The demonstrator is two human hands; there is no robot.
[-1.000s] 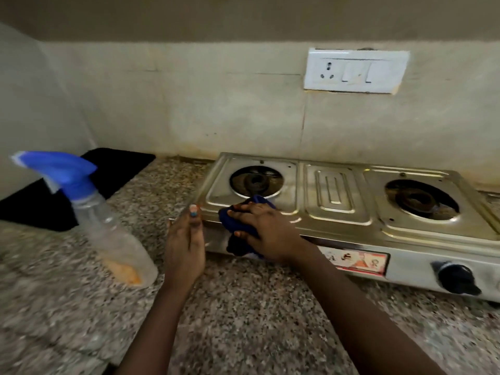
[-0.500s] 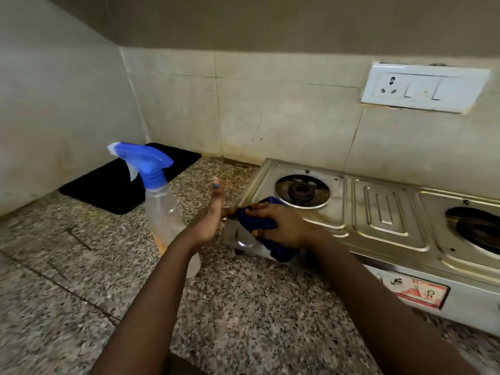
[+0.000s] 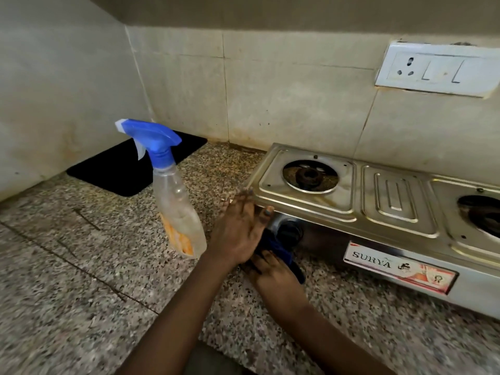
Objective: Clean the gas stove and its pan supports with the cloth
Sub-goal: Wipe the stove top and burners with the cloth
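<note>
The stove (image 3: 378, 201) sits on the granite counter (image 3: 81, 280) against the tiled wall (image 3: 270, 98). Both burner wells are bare; no pan supports are mounted.

The left hand (image 3: 238, 234) grips the stove's front-left corner: fingers wrap the left edge, and the thumb (image 3: 266, 212) presses on the top rim.

The right hand (image 3: 273, 277) grasps the blue cloth (image 3: 281, 253) and holds it against the front panel, just below the left knob (image 3: 289, 232). The cloth is partly hidden beneath both hands.

A spray bottle (image 3: 176, 207) with a blue trigger head stands upright just left of the left hand. A black mat (image 3: 121, 169) lies in the counter's corner behind the bottle. A switch plate (image 3: 438, 69) is fixed to the wall above the stove.
</note>
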